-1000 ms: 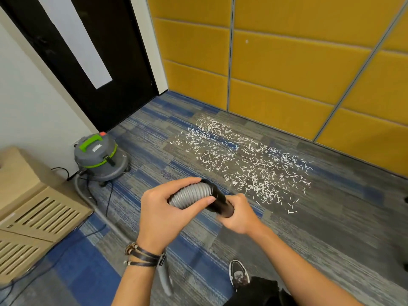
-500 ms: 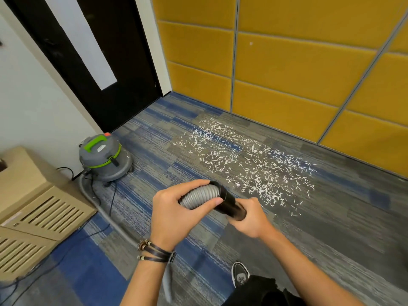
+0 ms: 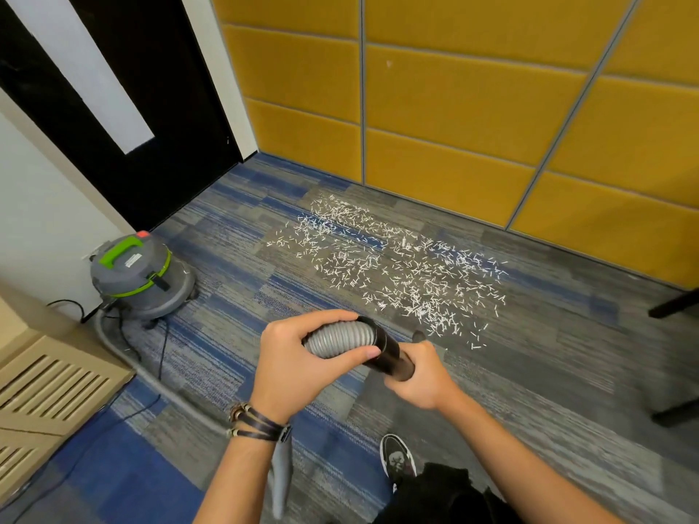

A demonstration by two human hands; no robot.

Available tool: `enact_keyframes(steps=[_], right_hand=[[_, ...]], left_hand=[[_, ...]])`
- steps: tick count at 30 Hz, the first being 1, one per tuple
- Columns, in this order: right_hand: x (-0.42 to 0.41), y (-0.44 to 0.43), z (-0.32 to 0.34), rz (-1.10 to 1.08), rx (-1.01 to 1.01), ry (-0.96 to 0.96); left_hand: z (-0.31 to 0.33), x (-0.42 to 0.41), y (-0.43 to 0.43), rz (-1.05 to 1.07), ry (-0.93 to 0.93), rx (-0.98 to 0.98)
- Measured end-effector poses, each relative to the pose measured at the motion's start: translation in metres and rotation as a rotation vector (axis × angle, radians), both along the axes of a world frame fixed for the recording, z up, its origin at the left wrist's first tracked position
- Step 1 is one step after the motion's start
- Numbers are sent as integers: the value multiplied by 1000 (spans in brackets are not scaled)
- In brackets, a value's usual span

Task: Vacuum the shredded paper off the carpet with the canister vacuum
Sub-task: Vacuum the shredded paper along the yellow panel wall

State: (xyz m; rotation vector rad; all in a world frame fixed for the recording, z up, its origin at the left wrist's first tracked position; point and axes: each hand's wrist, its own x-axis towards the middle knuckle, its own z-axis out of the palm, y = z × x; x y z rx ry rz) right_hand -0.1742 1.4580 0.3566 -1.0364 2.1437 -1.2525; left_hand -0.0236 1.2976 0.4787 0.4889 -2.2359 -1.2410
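White shredded paper (image 3: 397, 266) is strewn over the blue-grey carpet (image 3: 548, 364) in front of the yellow wall. A grey and green canister vacuum (image 3: 138, 276) stands at the left by the white wall. Its ribbed grey hose (image 3: 338, 340) runs along the floor and up to my hands. My left hand (image 3: 302, 366) grips the ribbed hose end. My right hand (image 3: 423, 376) grips the black tube (image 3: 389, 353) joined to that end. The tube's mouth is mostly hidden behind my right hand, just short of the nearest paper.
A beige slatted cabinet (image 3: 49, 395) fills the near left corner, with a black power cord (image 3: 162, 346) trailing on the carpet beside it. A black door (image 3: 125, 107) is at the back left. Dark furniture legs (image 3: 673, 308) enter at the right edge. My shoe (image 3: 397, 457) is below my hands.
The view has shifted so the vacuum and paper sit a little further right. My hands keep the same grip on the hose and tube.
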Motion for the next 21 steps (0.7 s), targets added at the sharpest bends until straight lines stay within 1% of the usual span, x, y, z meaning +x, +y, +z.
enact_keyframes(steps=[5,7,10,14,17,21], right_hand=[[-2,5,2,-31,-8,11],[-2,4,4,-13,-11,24],[0,1,12,19,-51,44],[-8,-10,19,-8,-106,89],[-17,-17,16,2,-103,65],[-30,-22,9,22,-45,43]], left_hand=[[6,-2,10,29,37,-49],[10,-1,11,33,53,-69],[17,1,10,63,96,-82],[24,-4,6,111,139,-97],[21,-9,4,102,100,-100],[10,-20,4,63,-2,-80]])
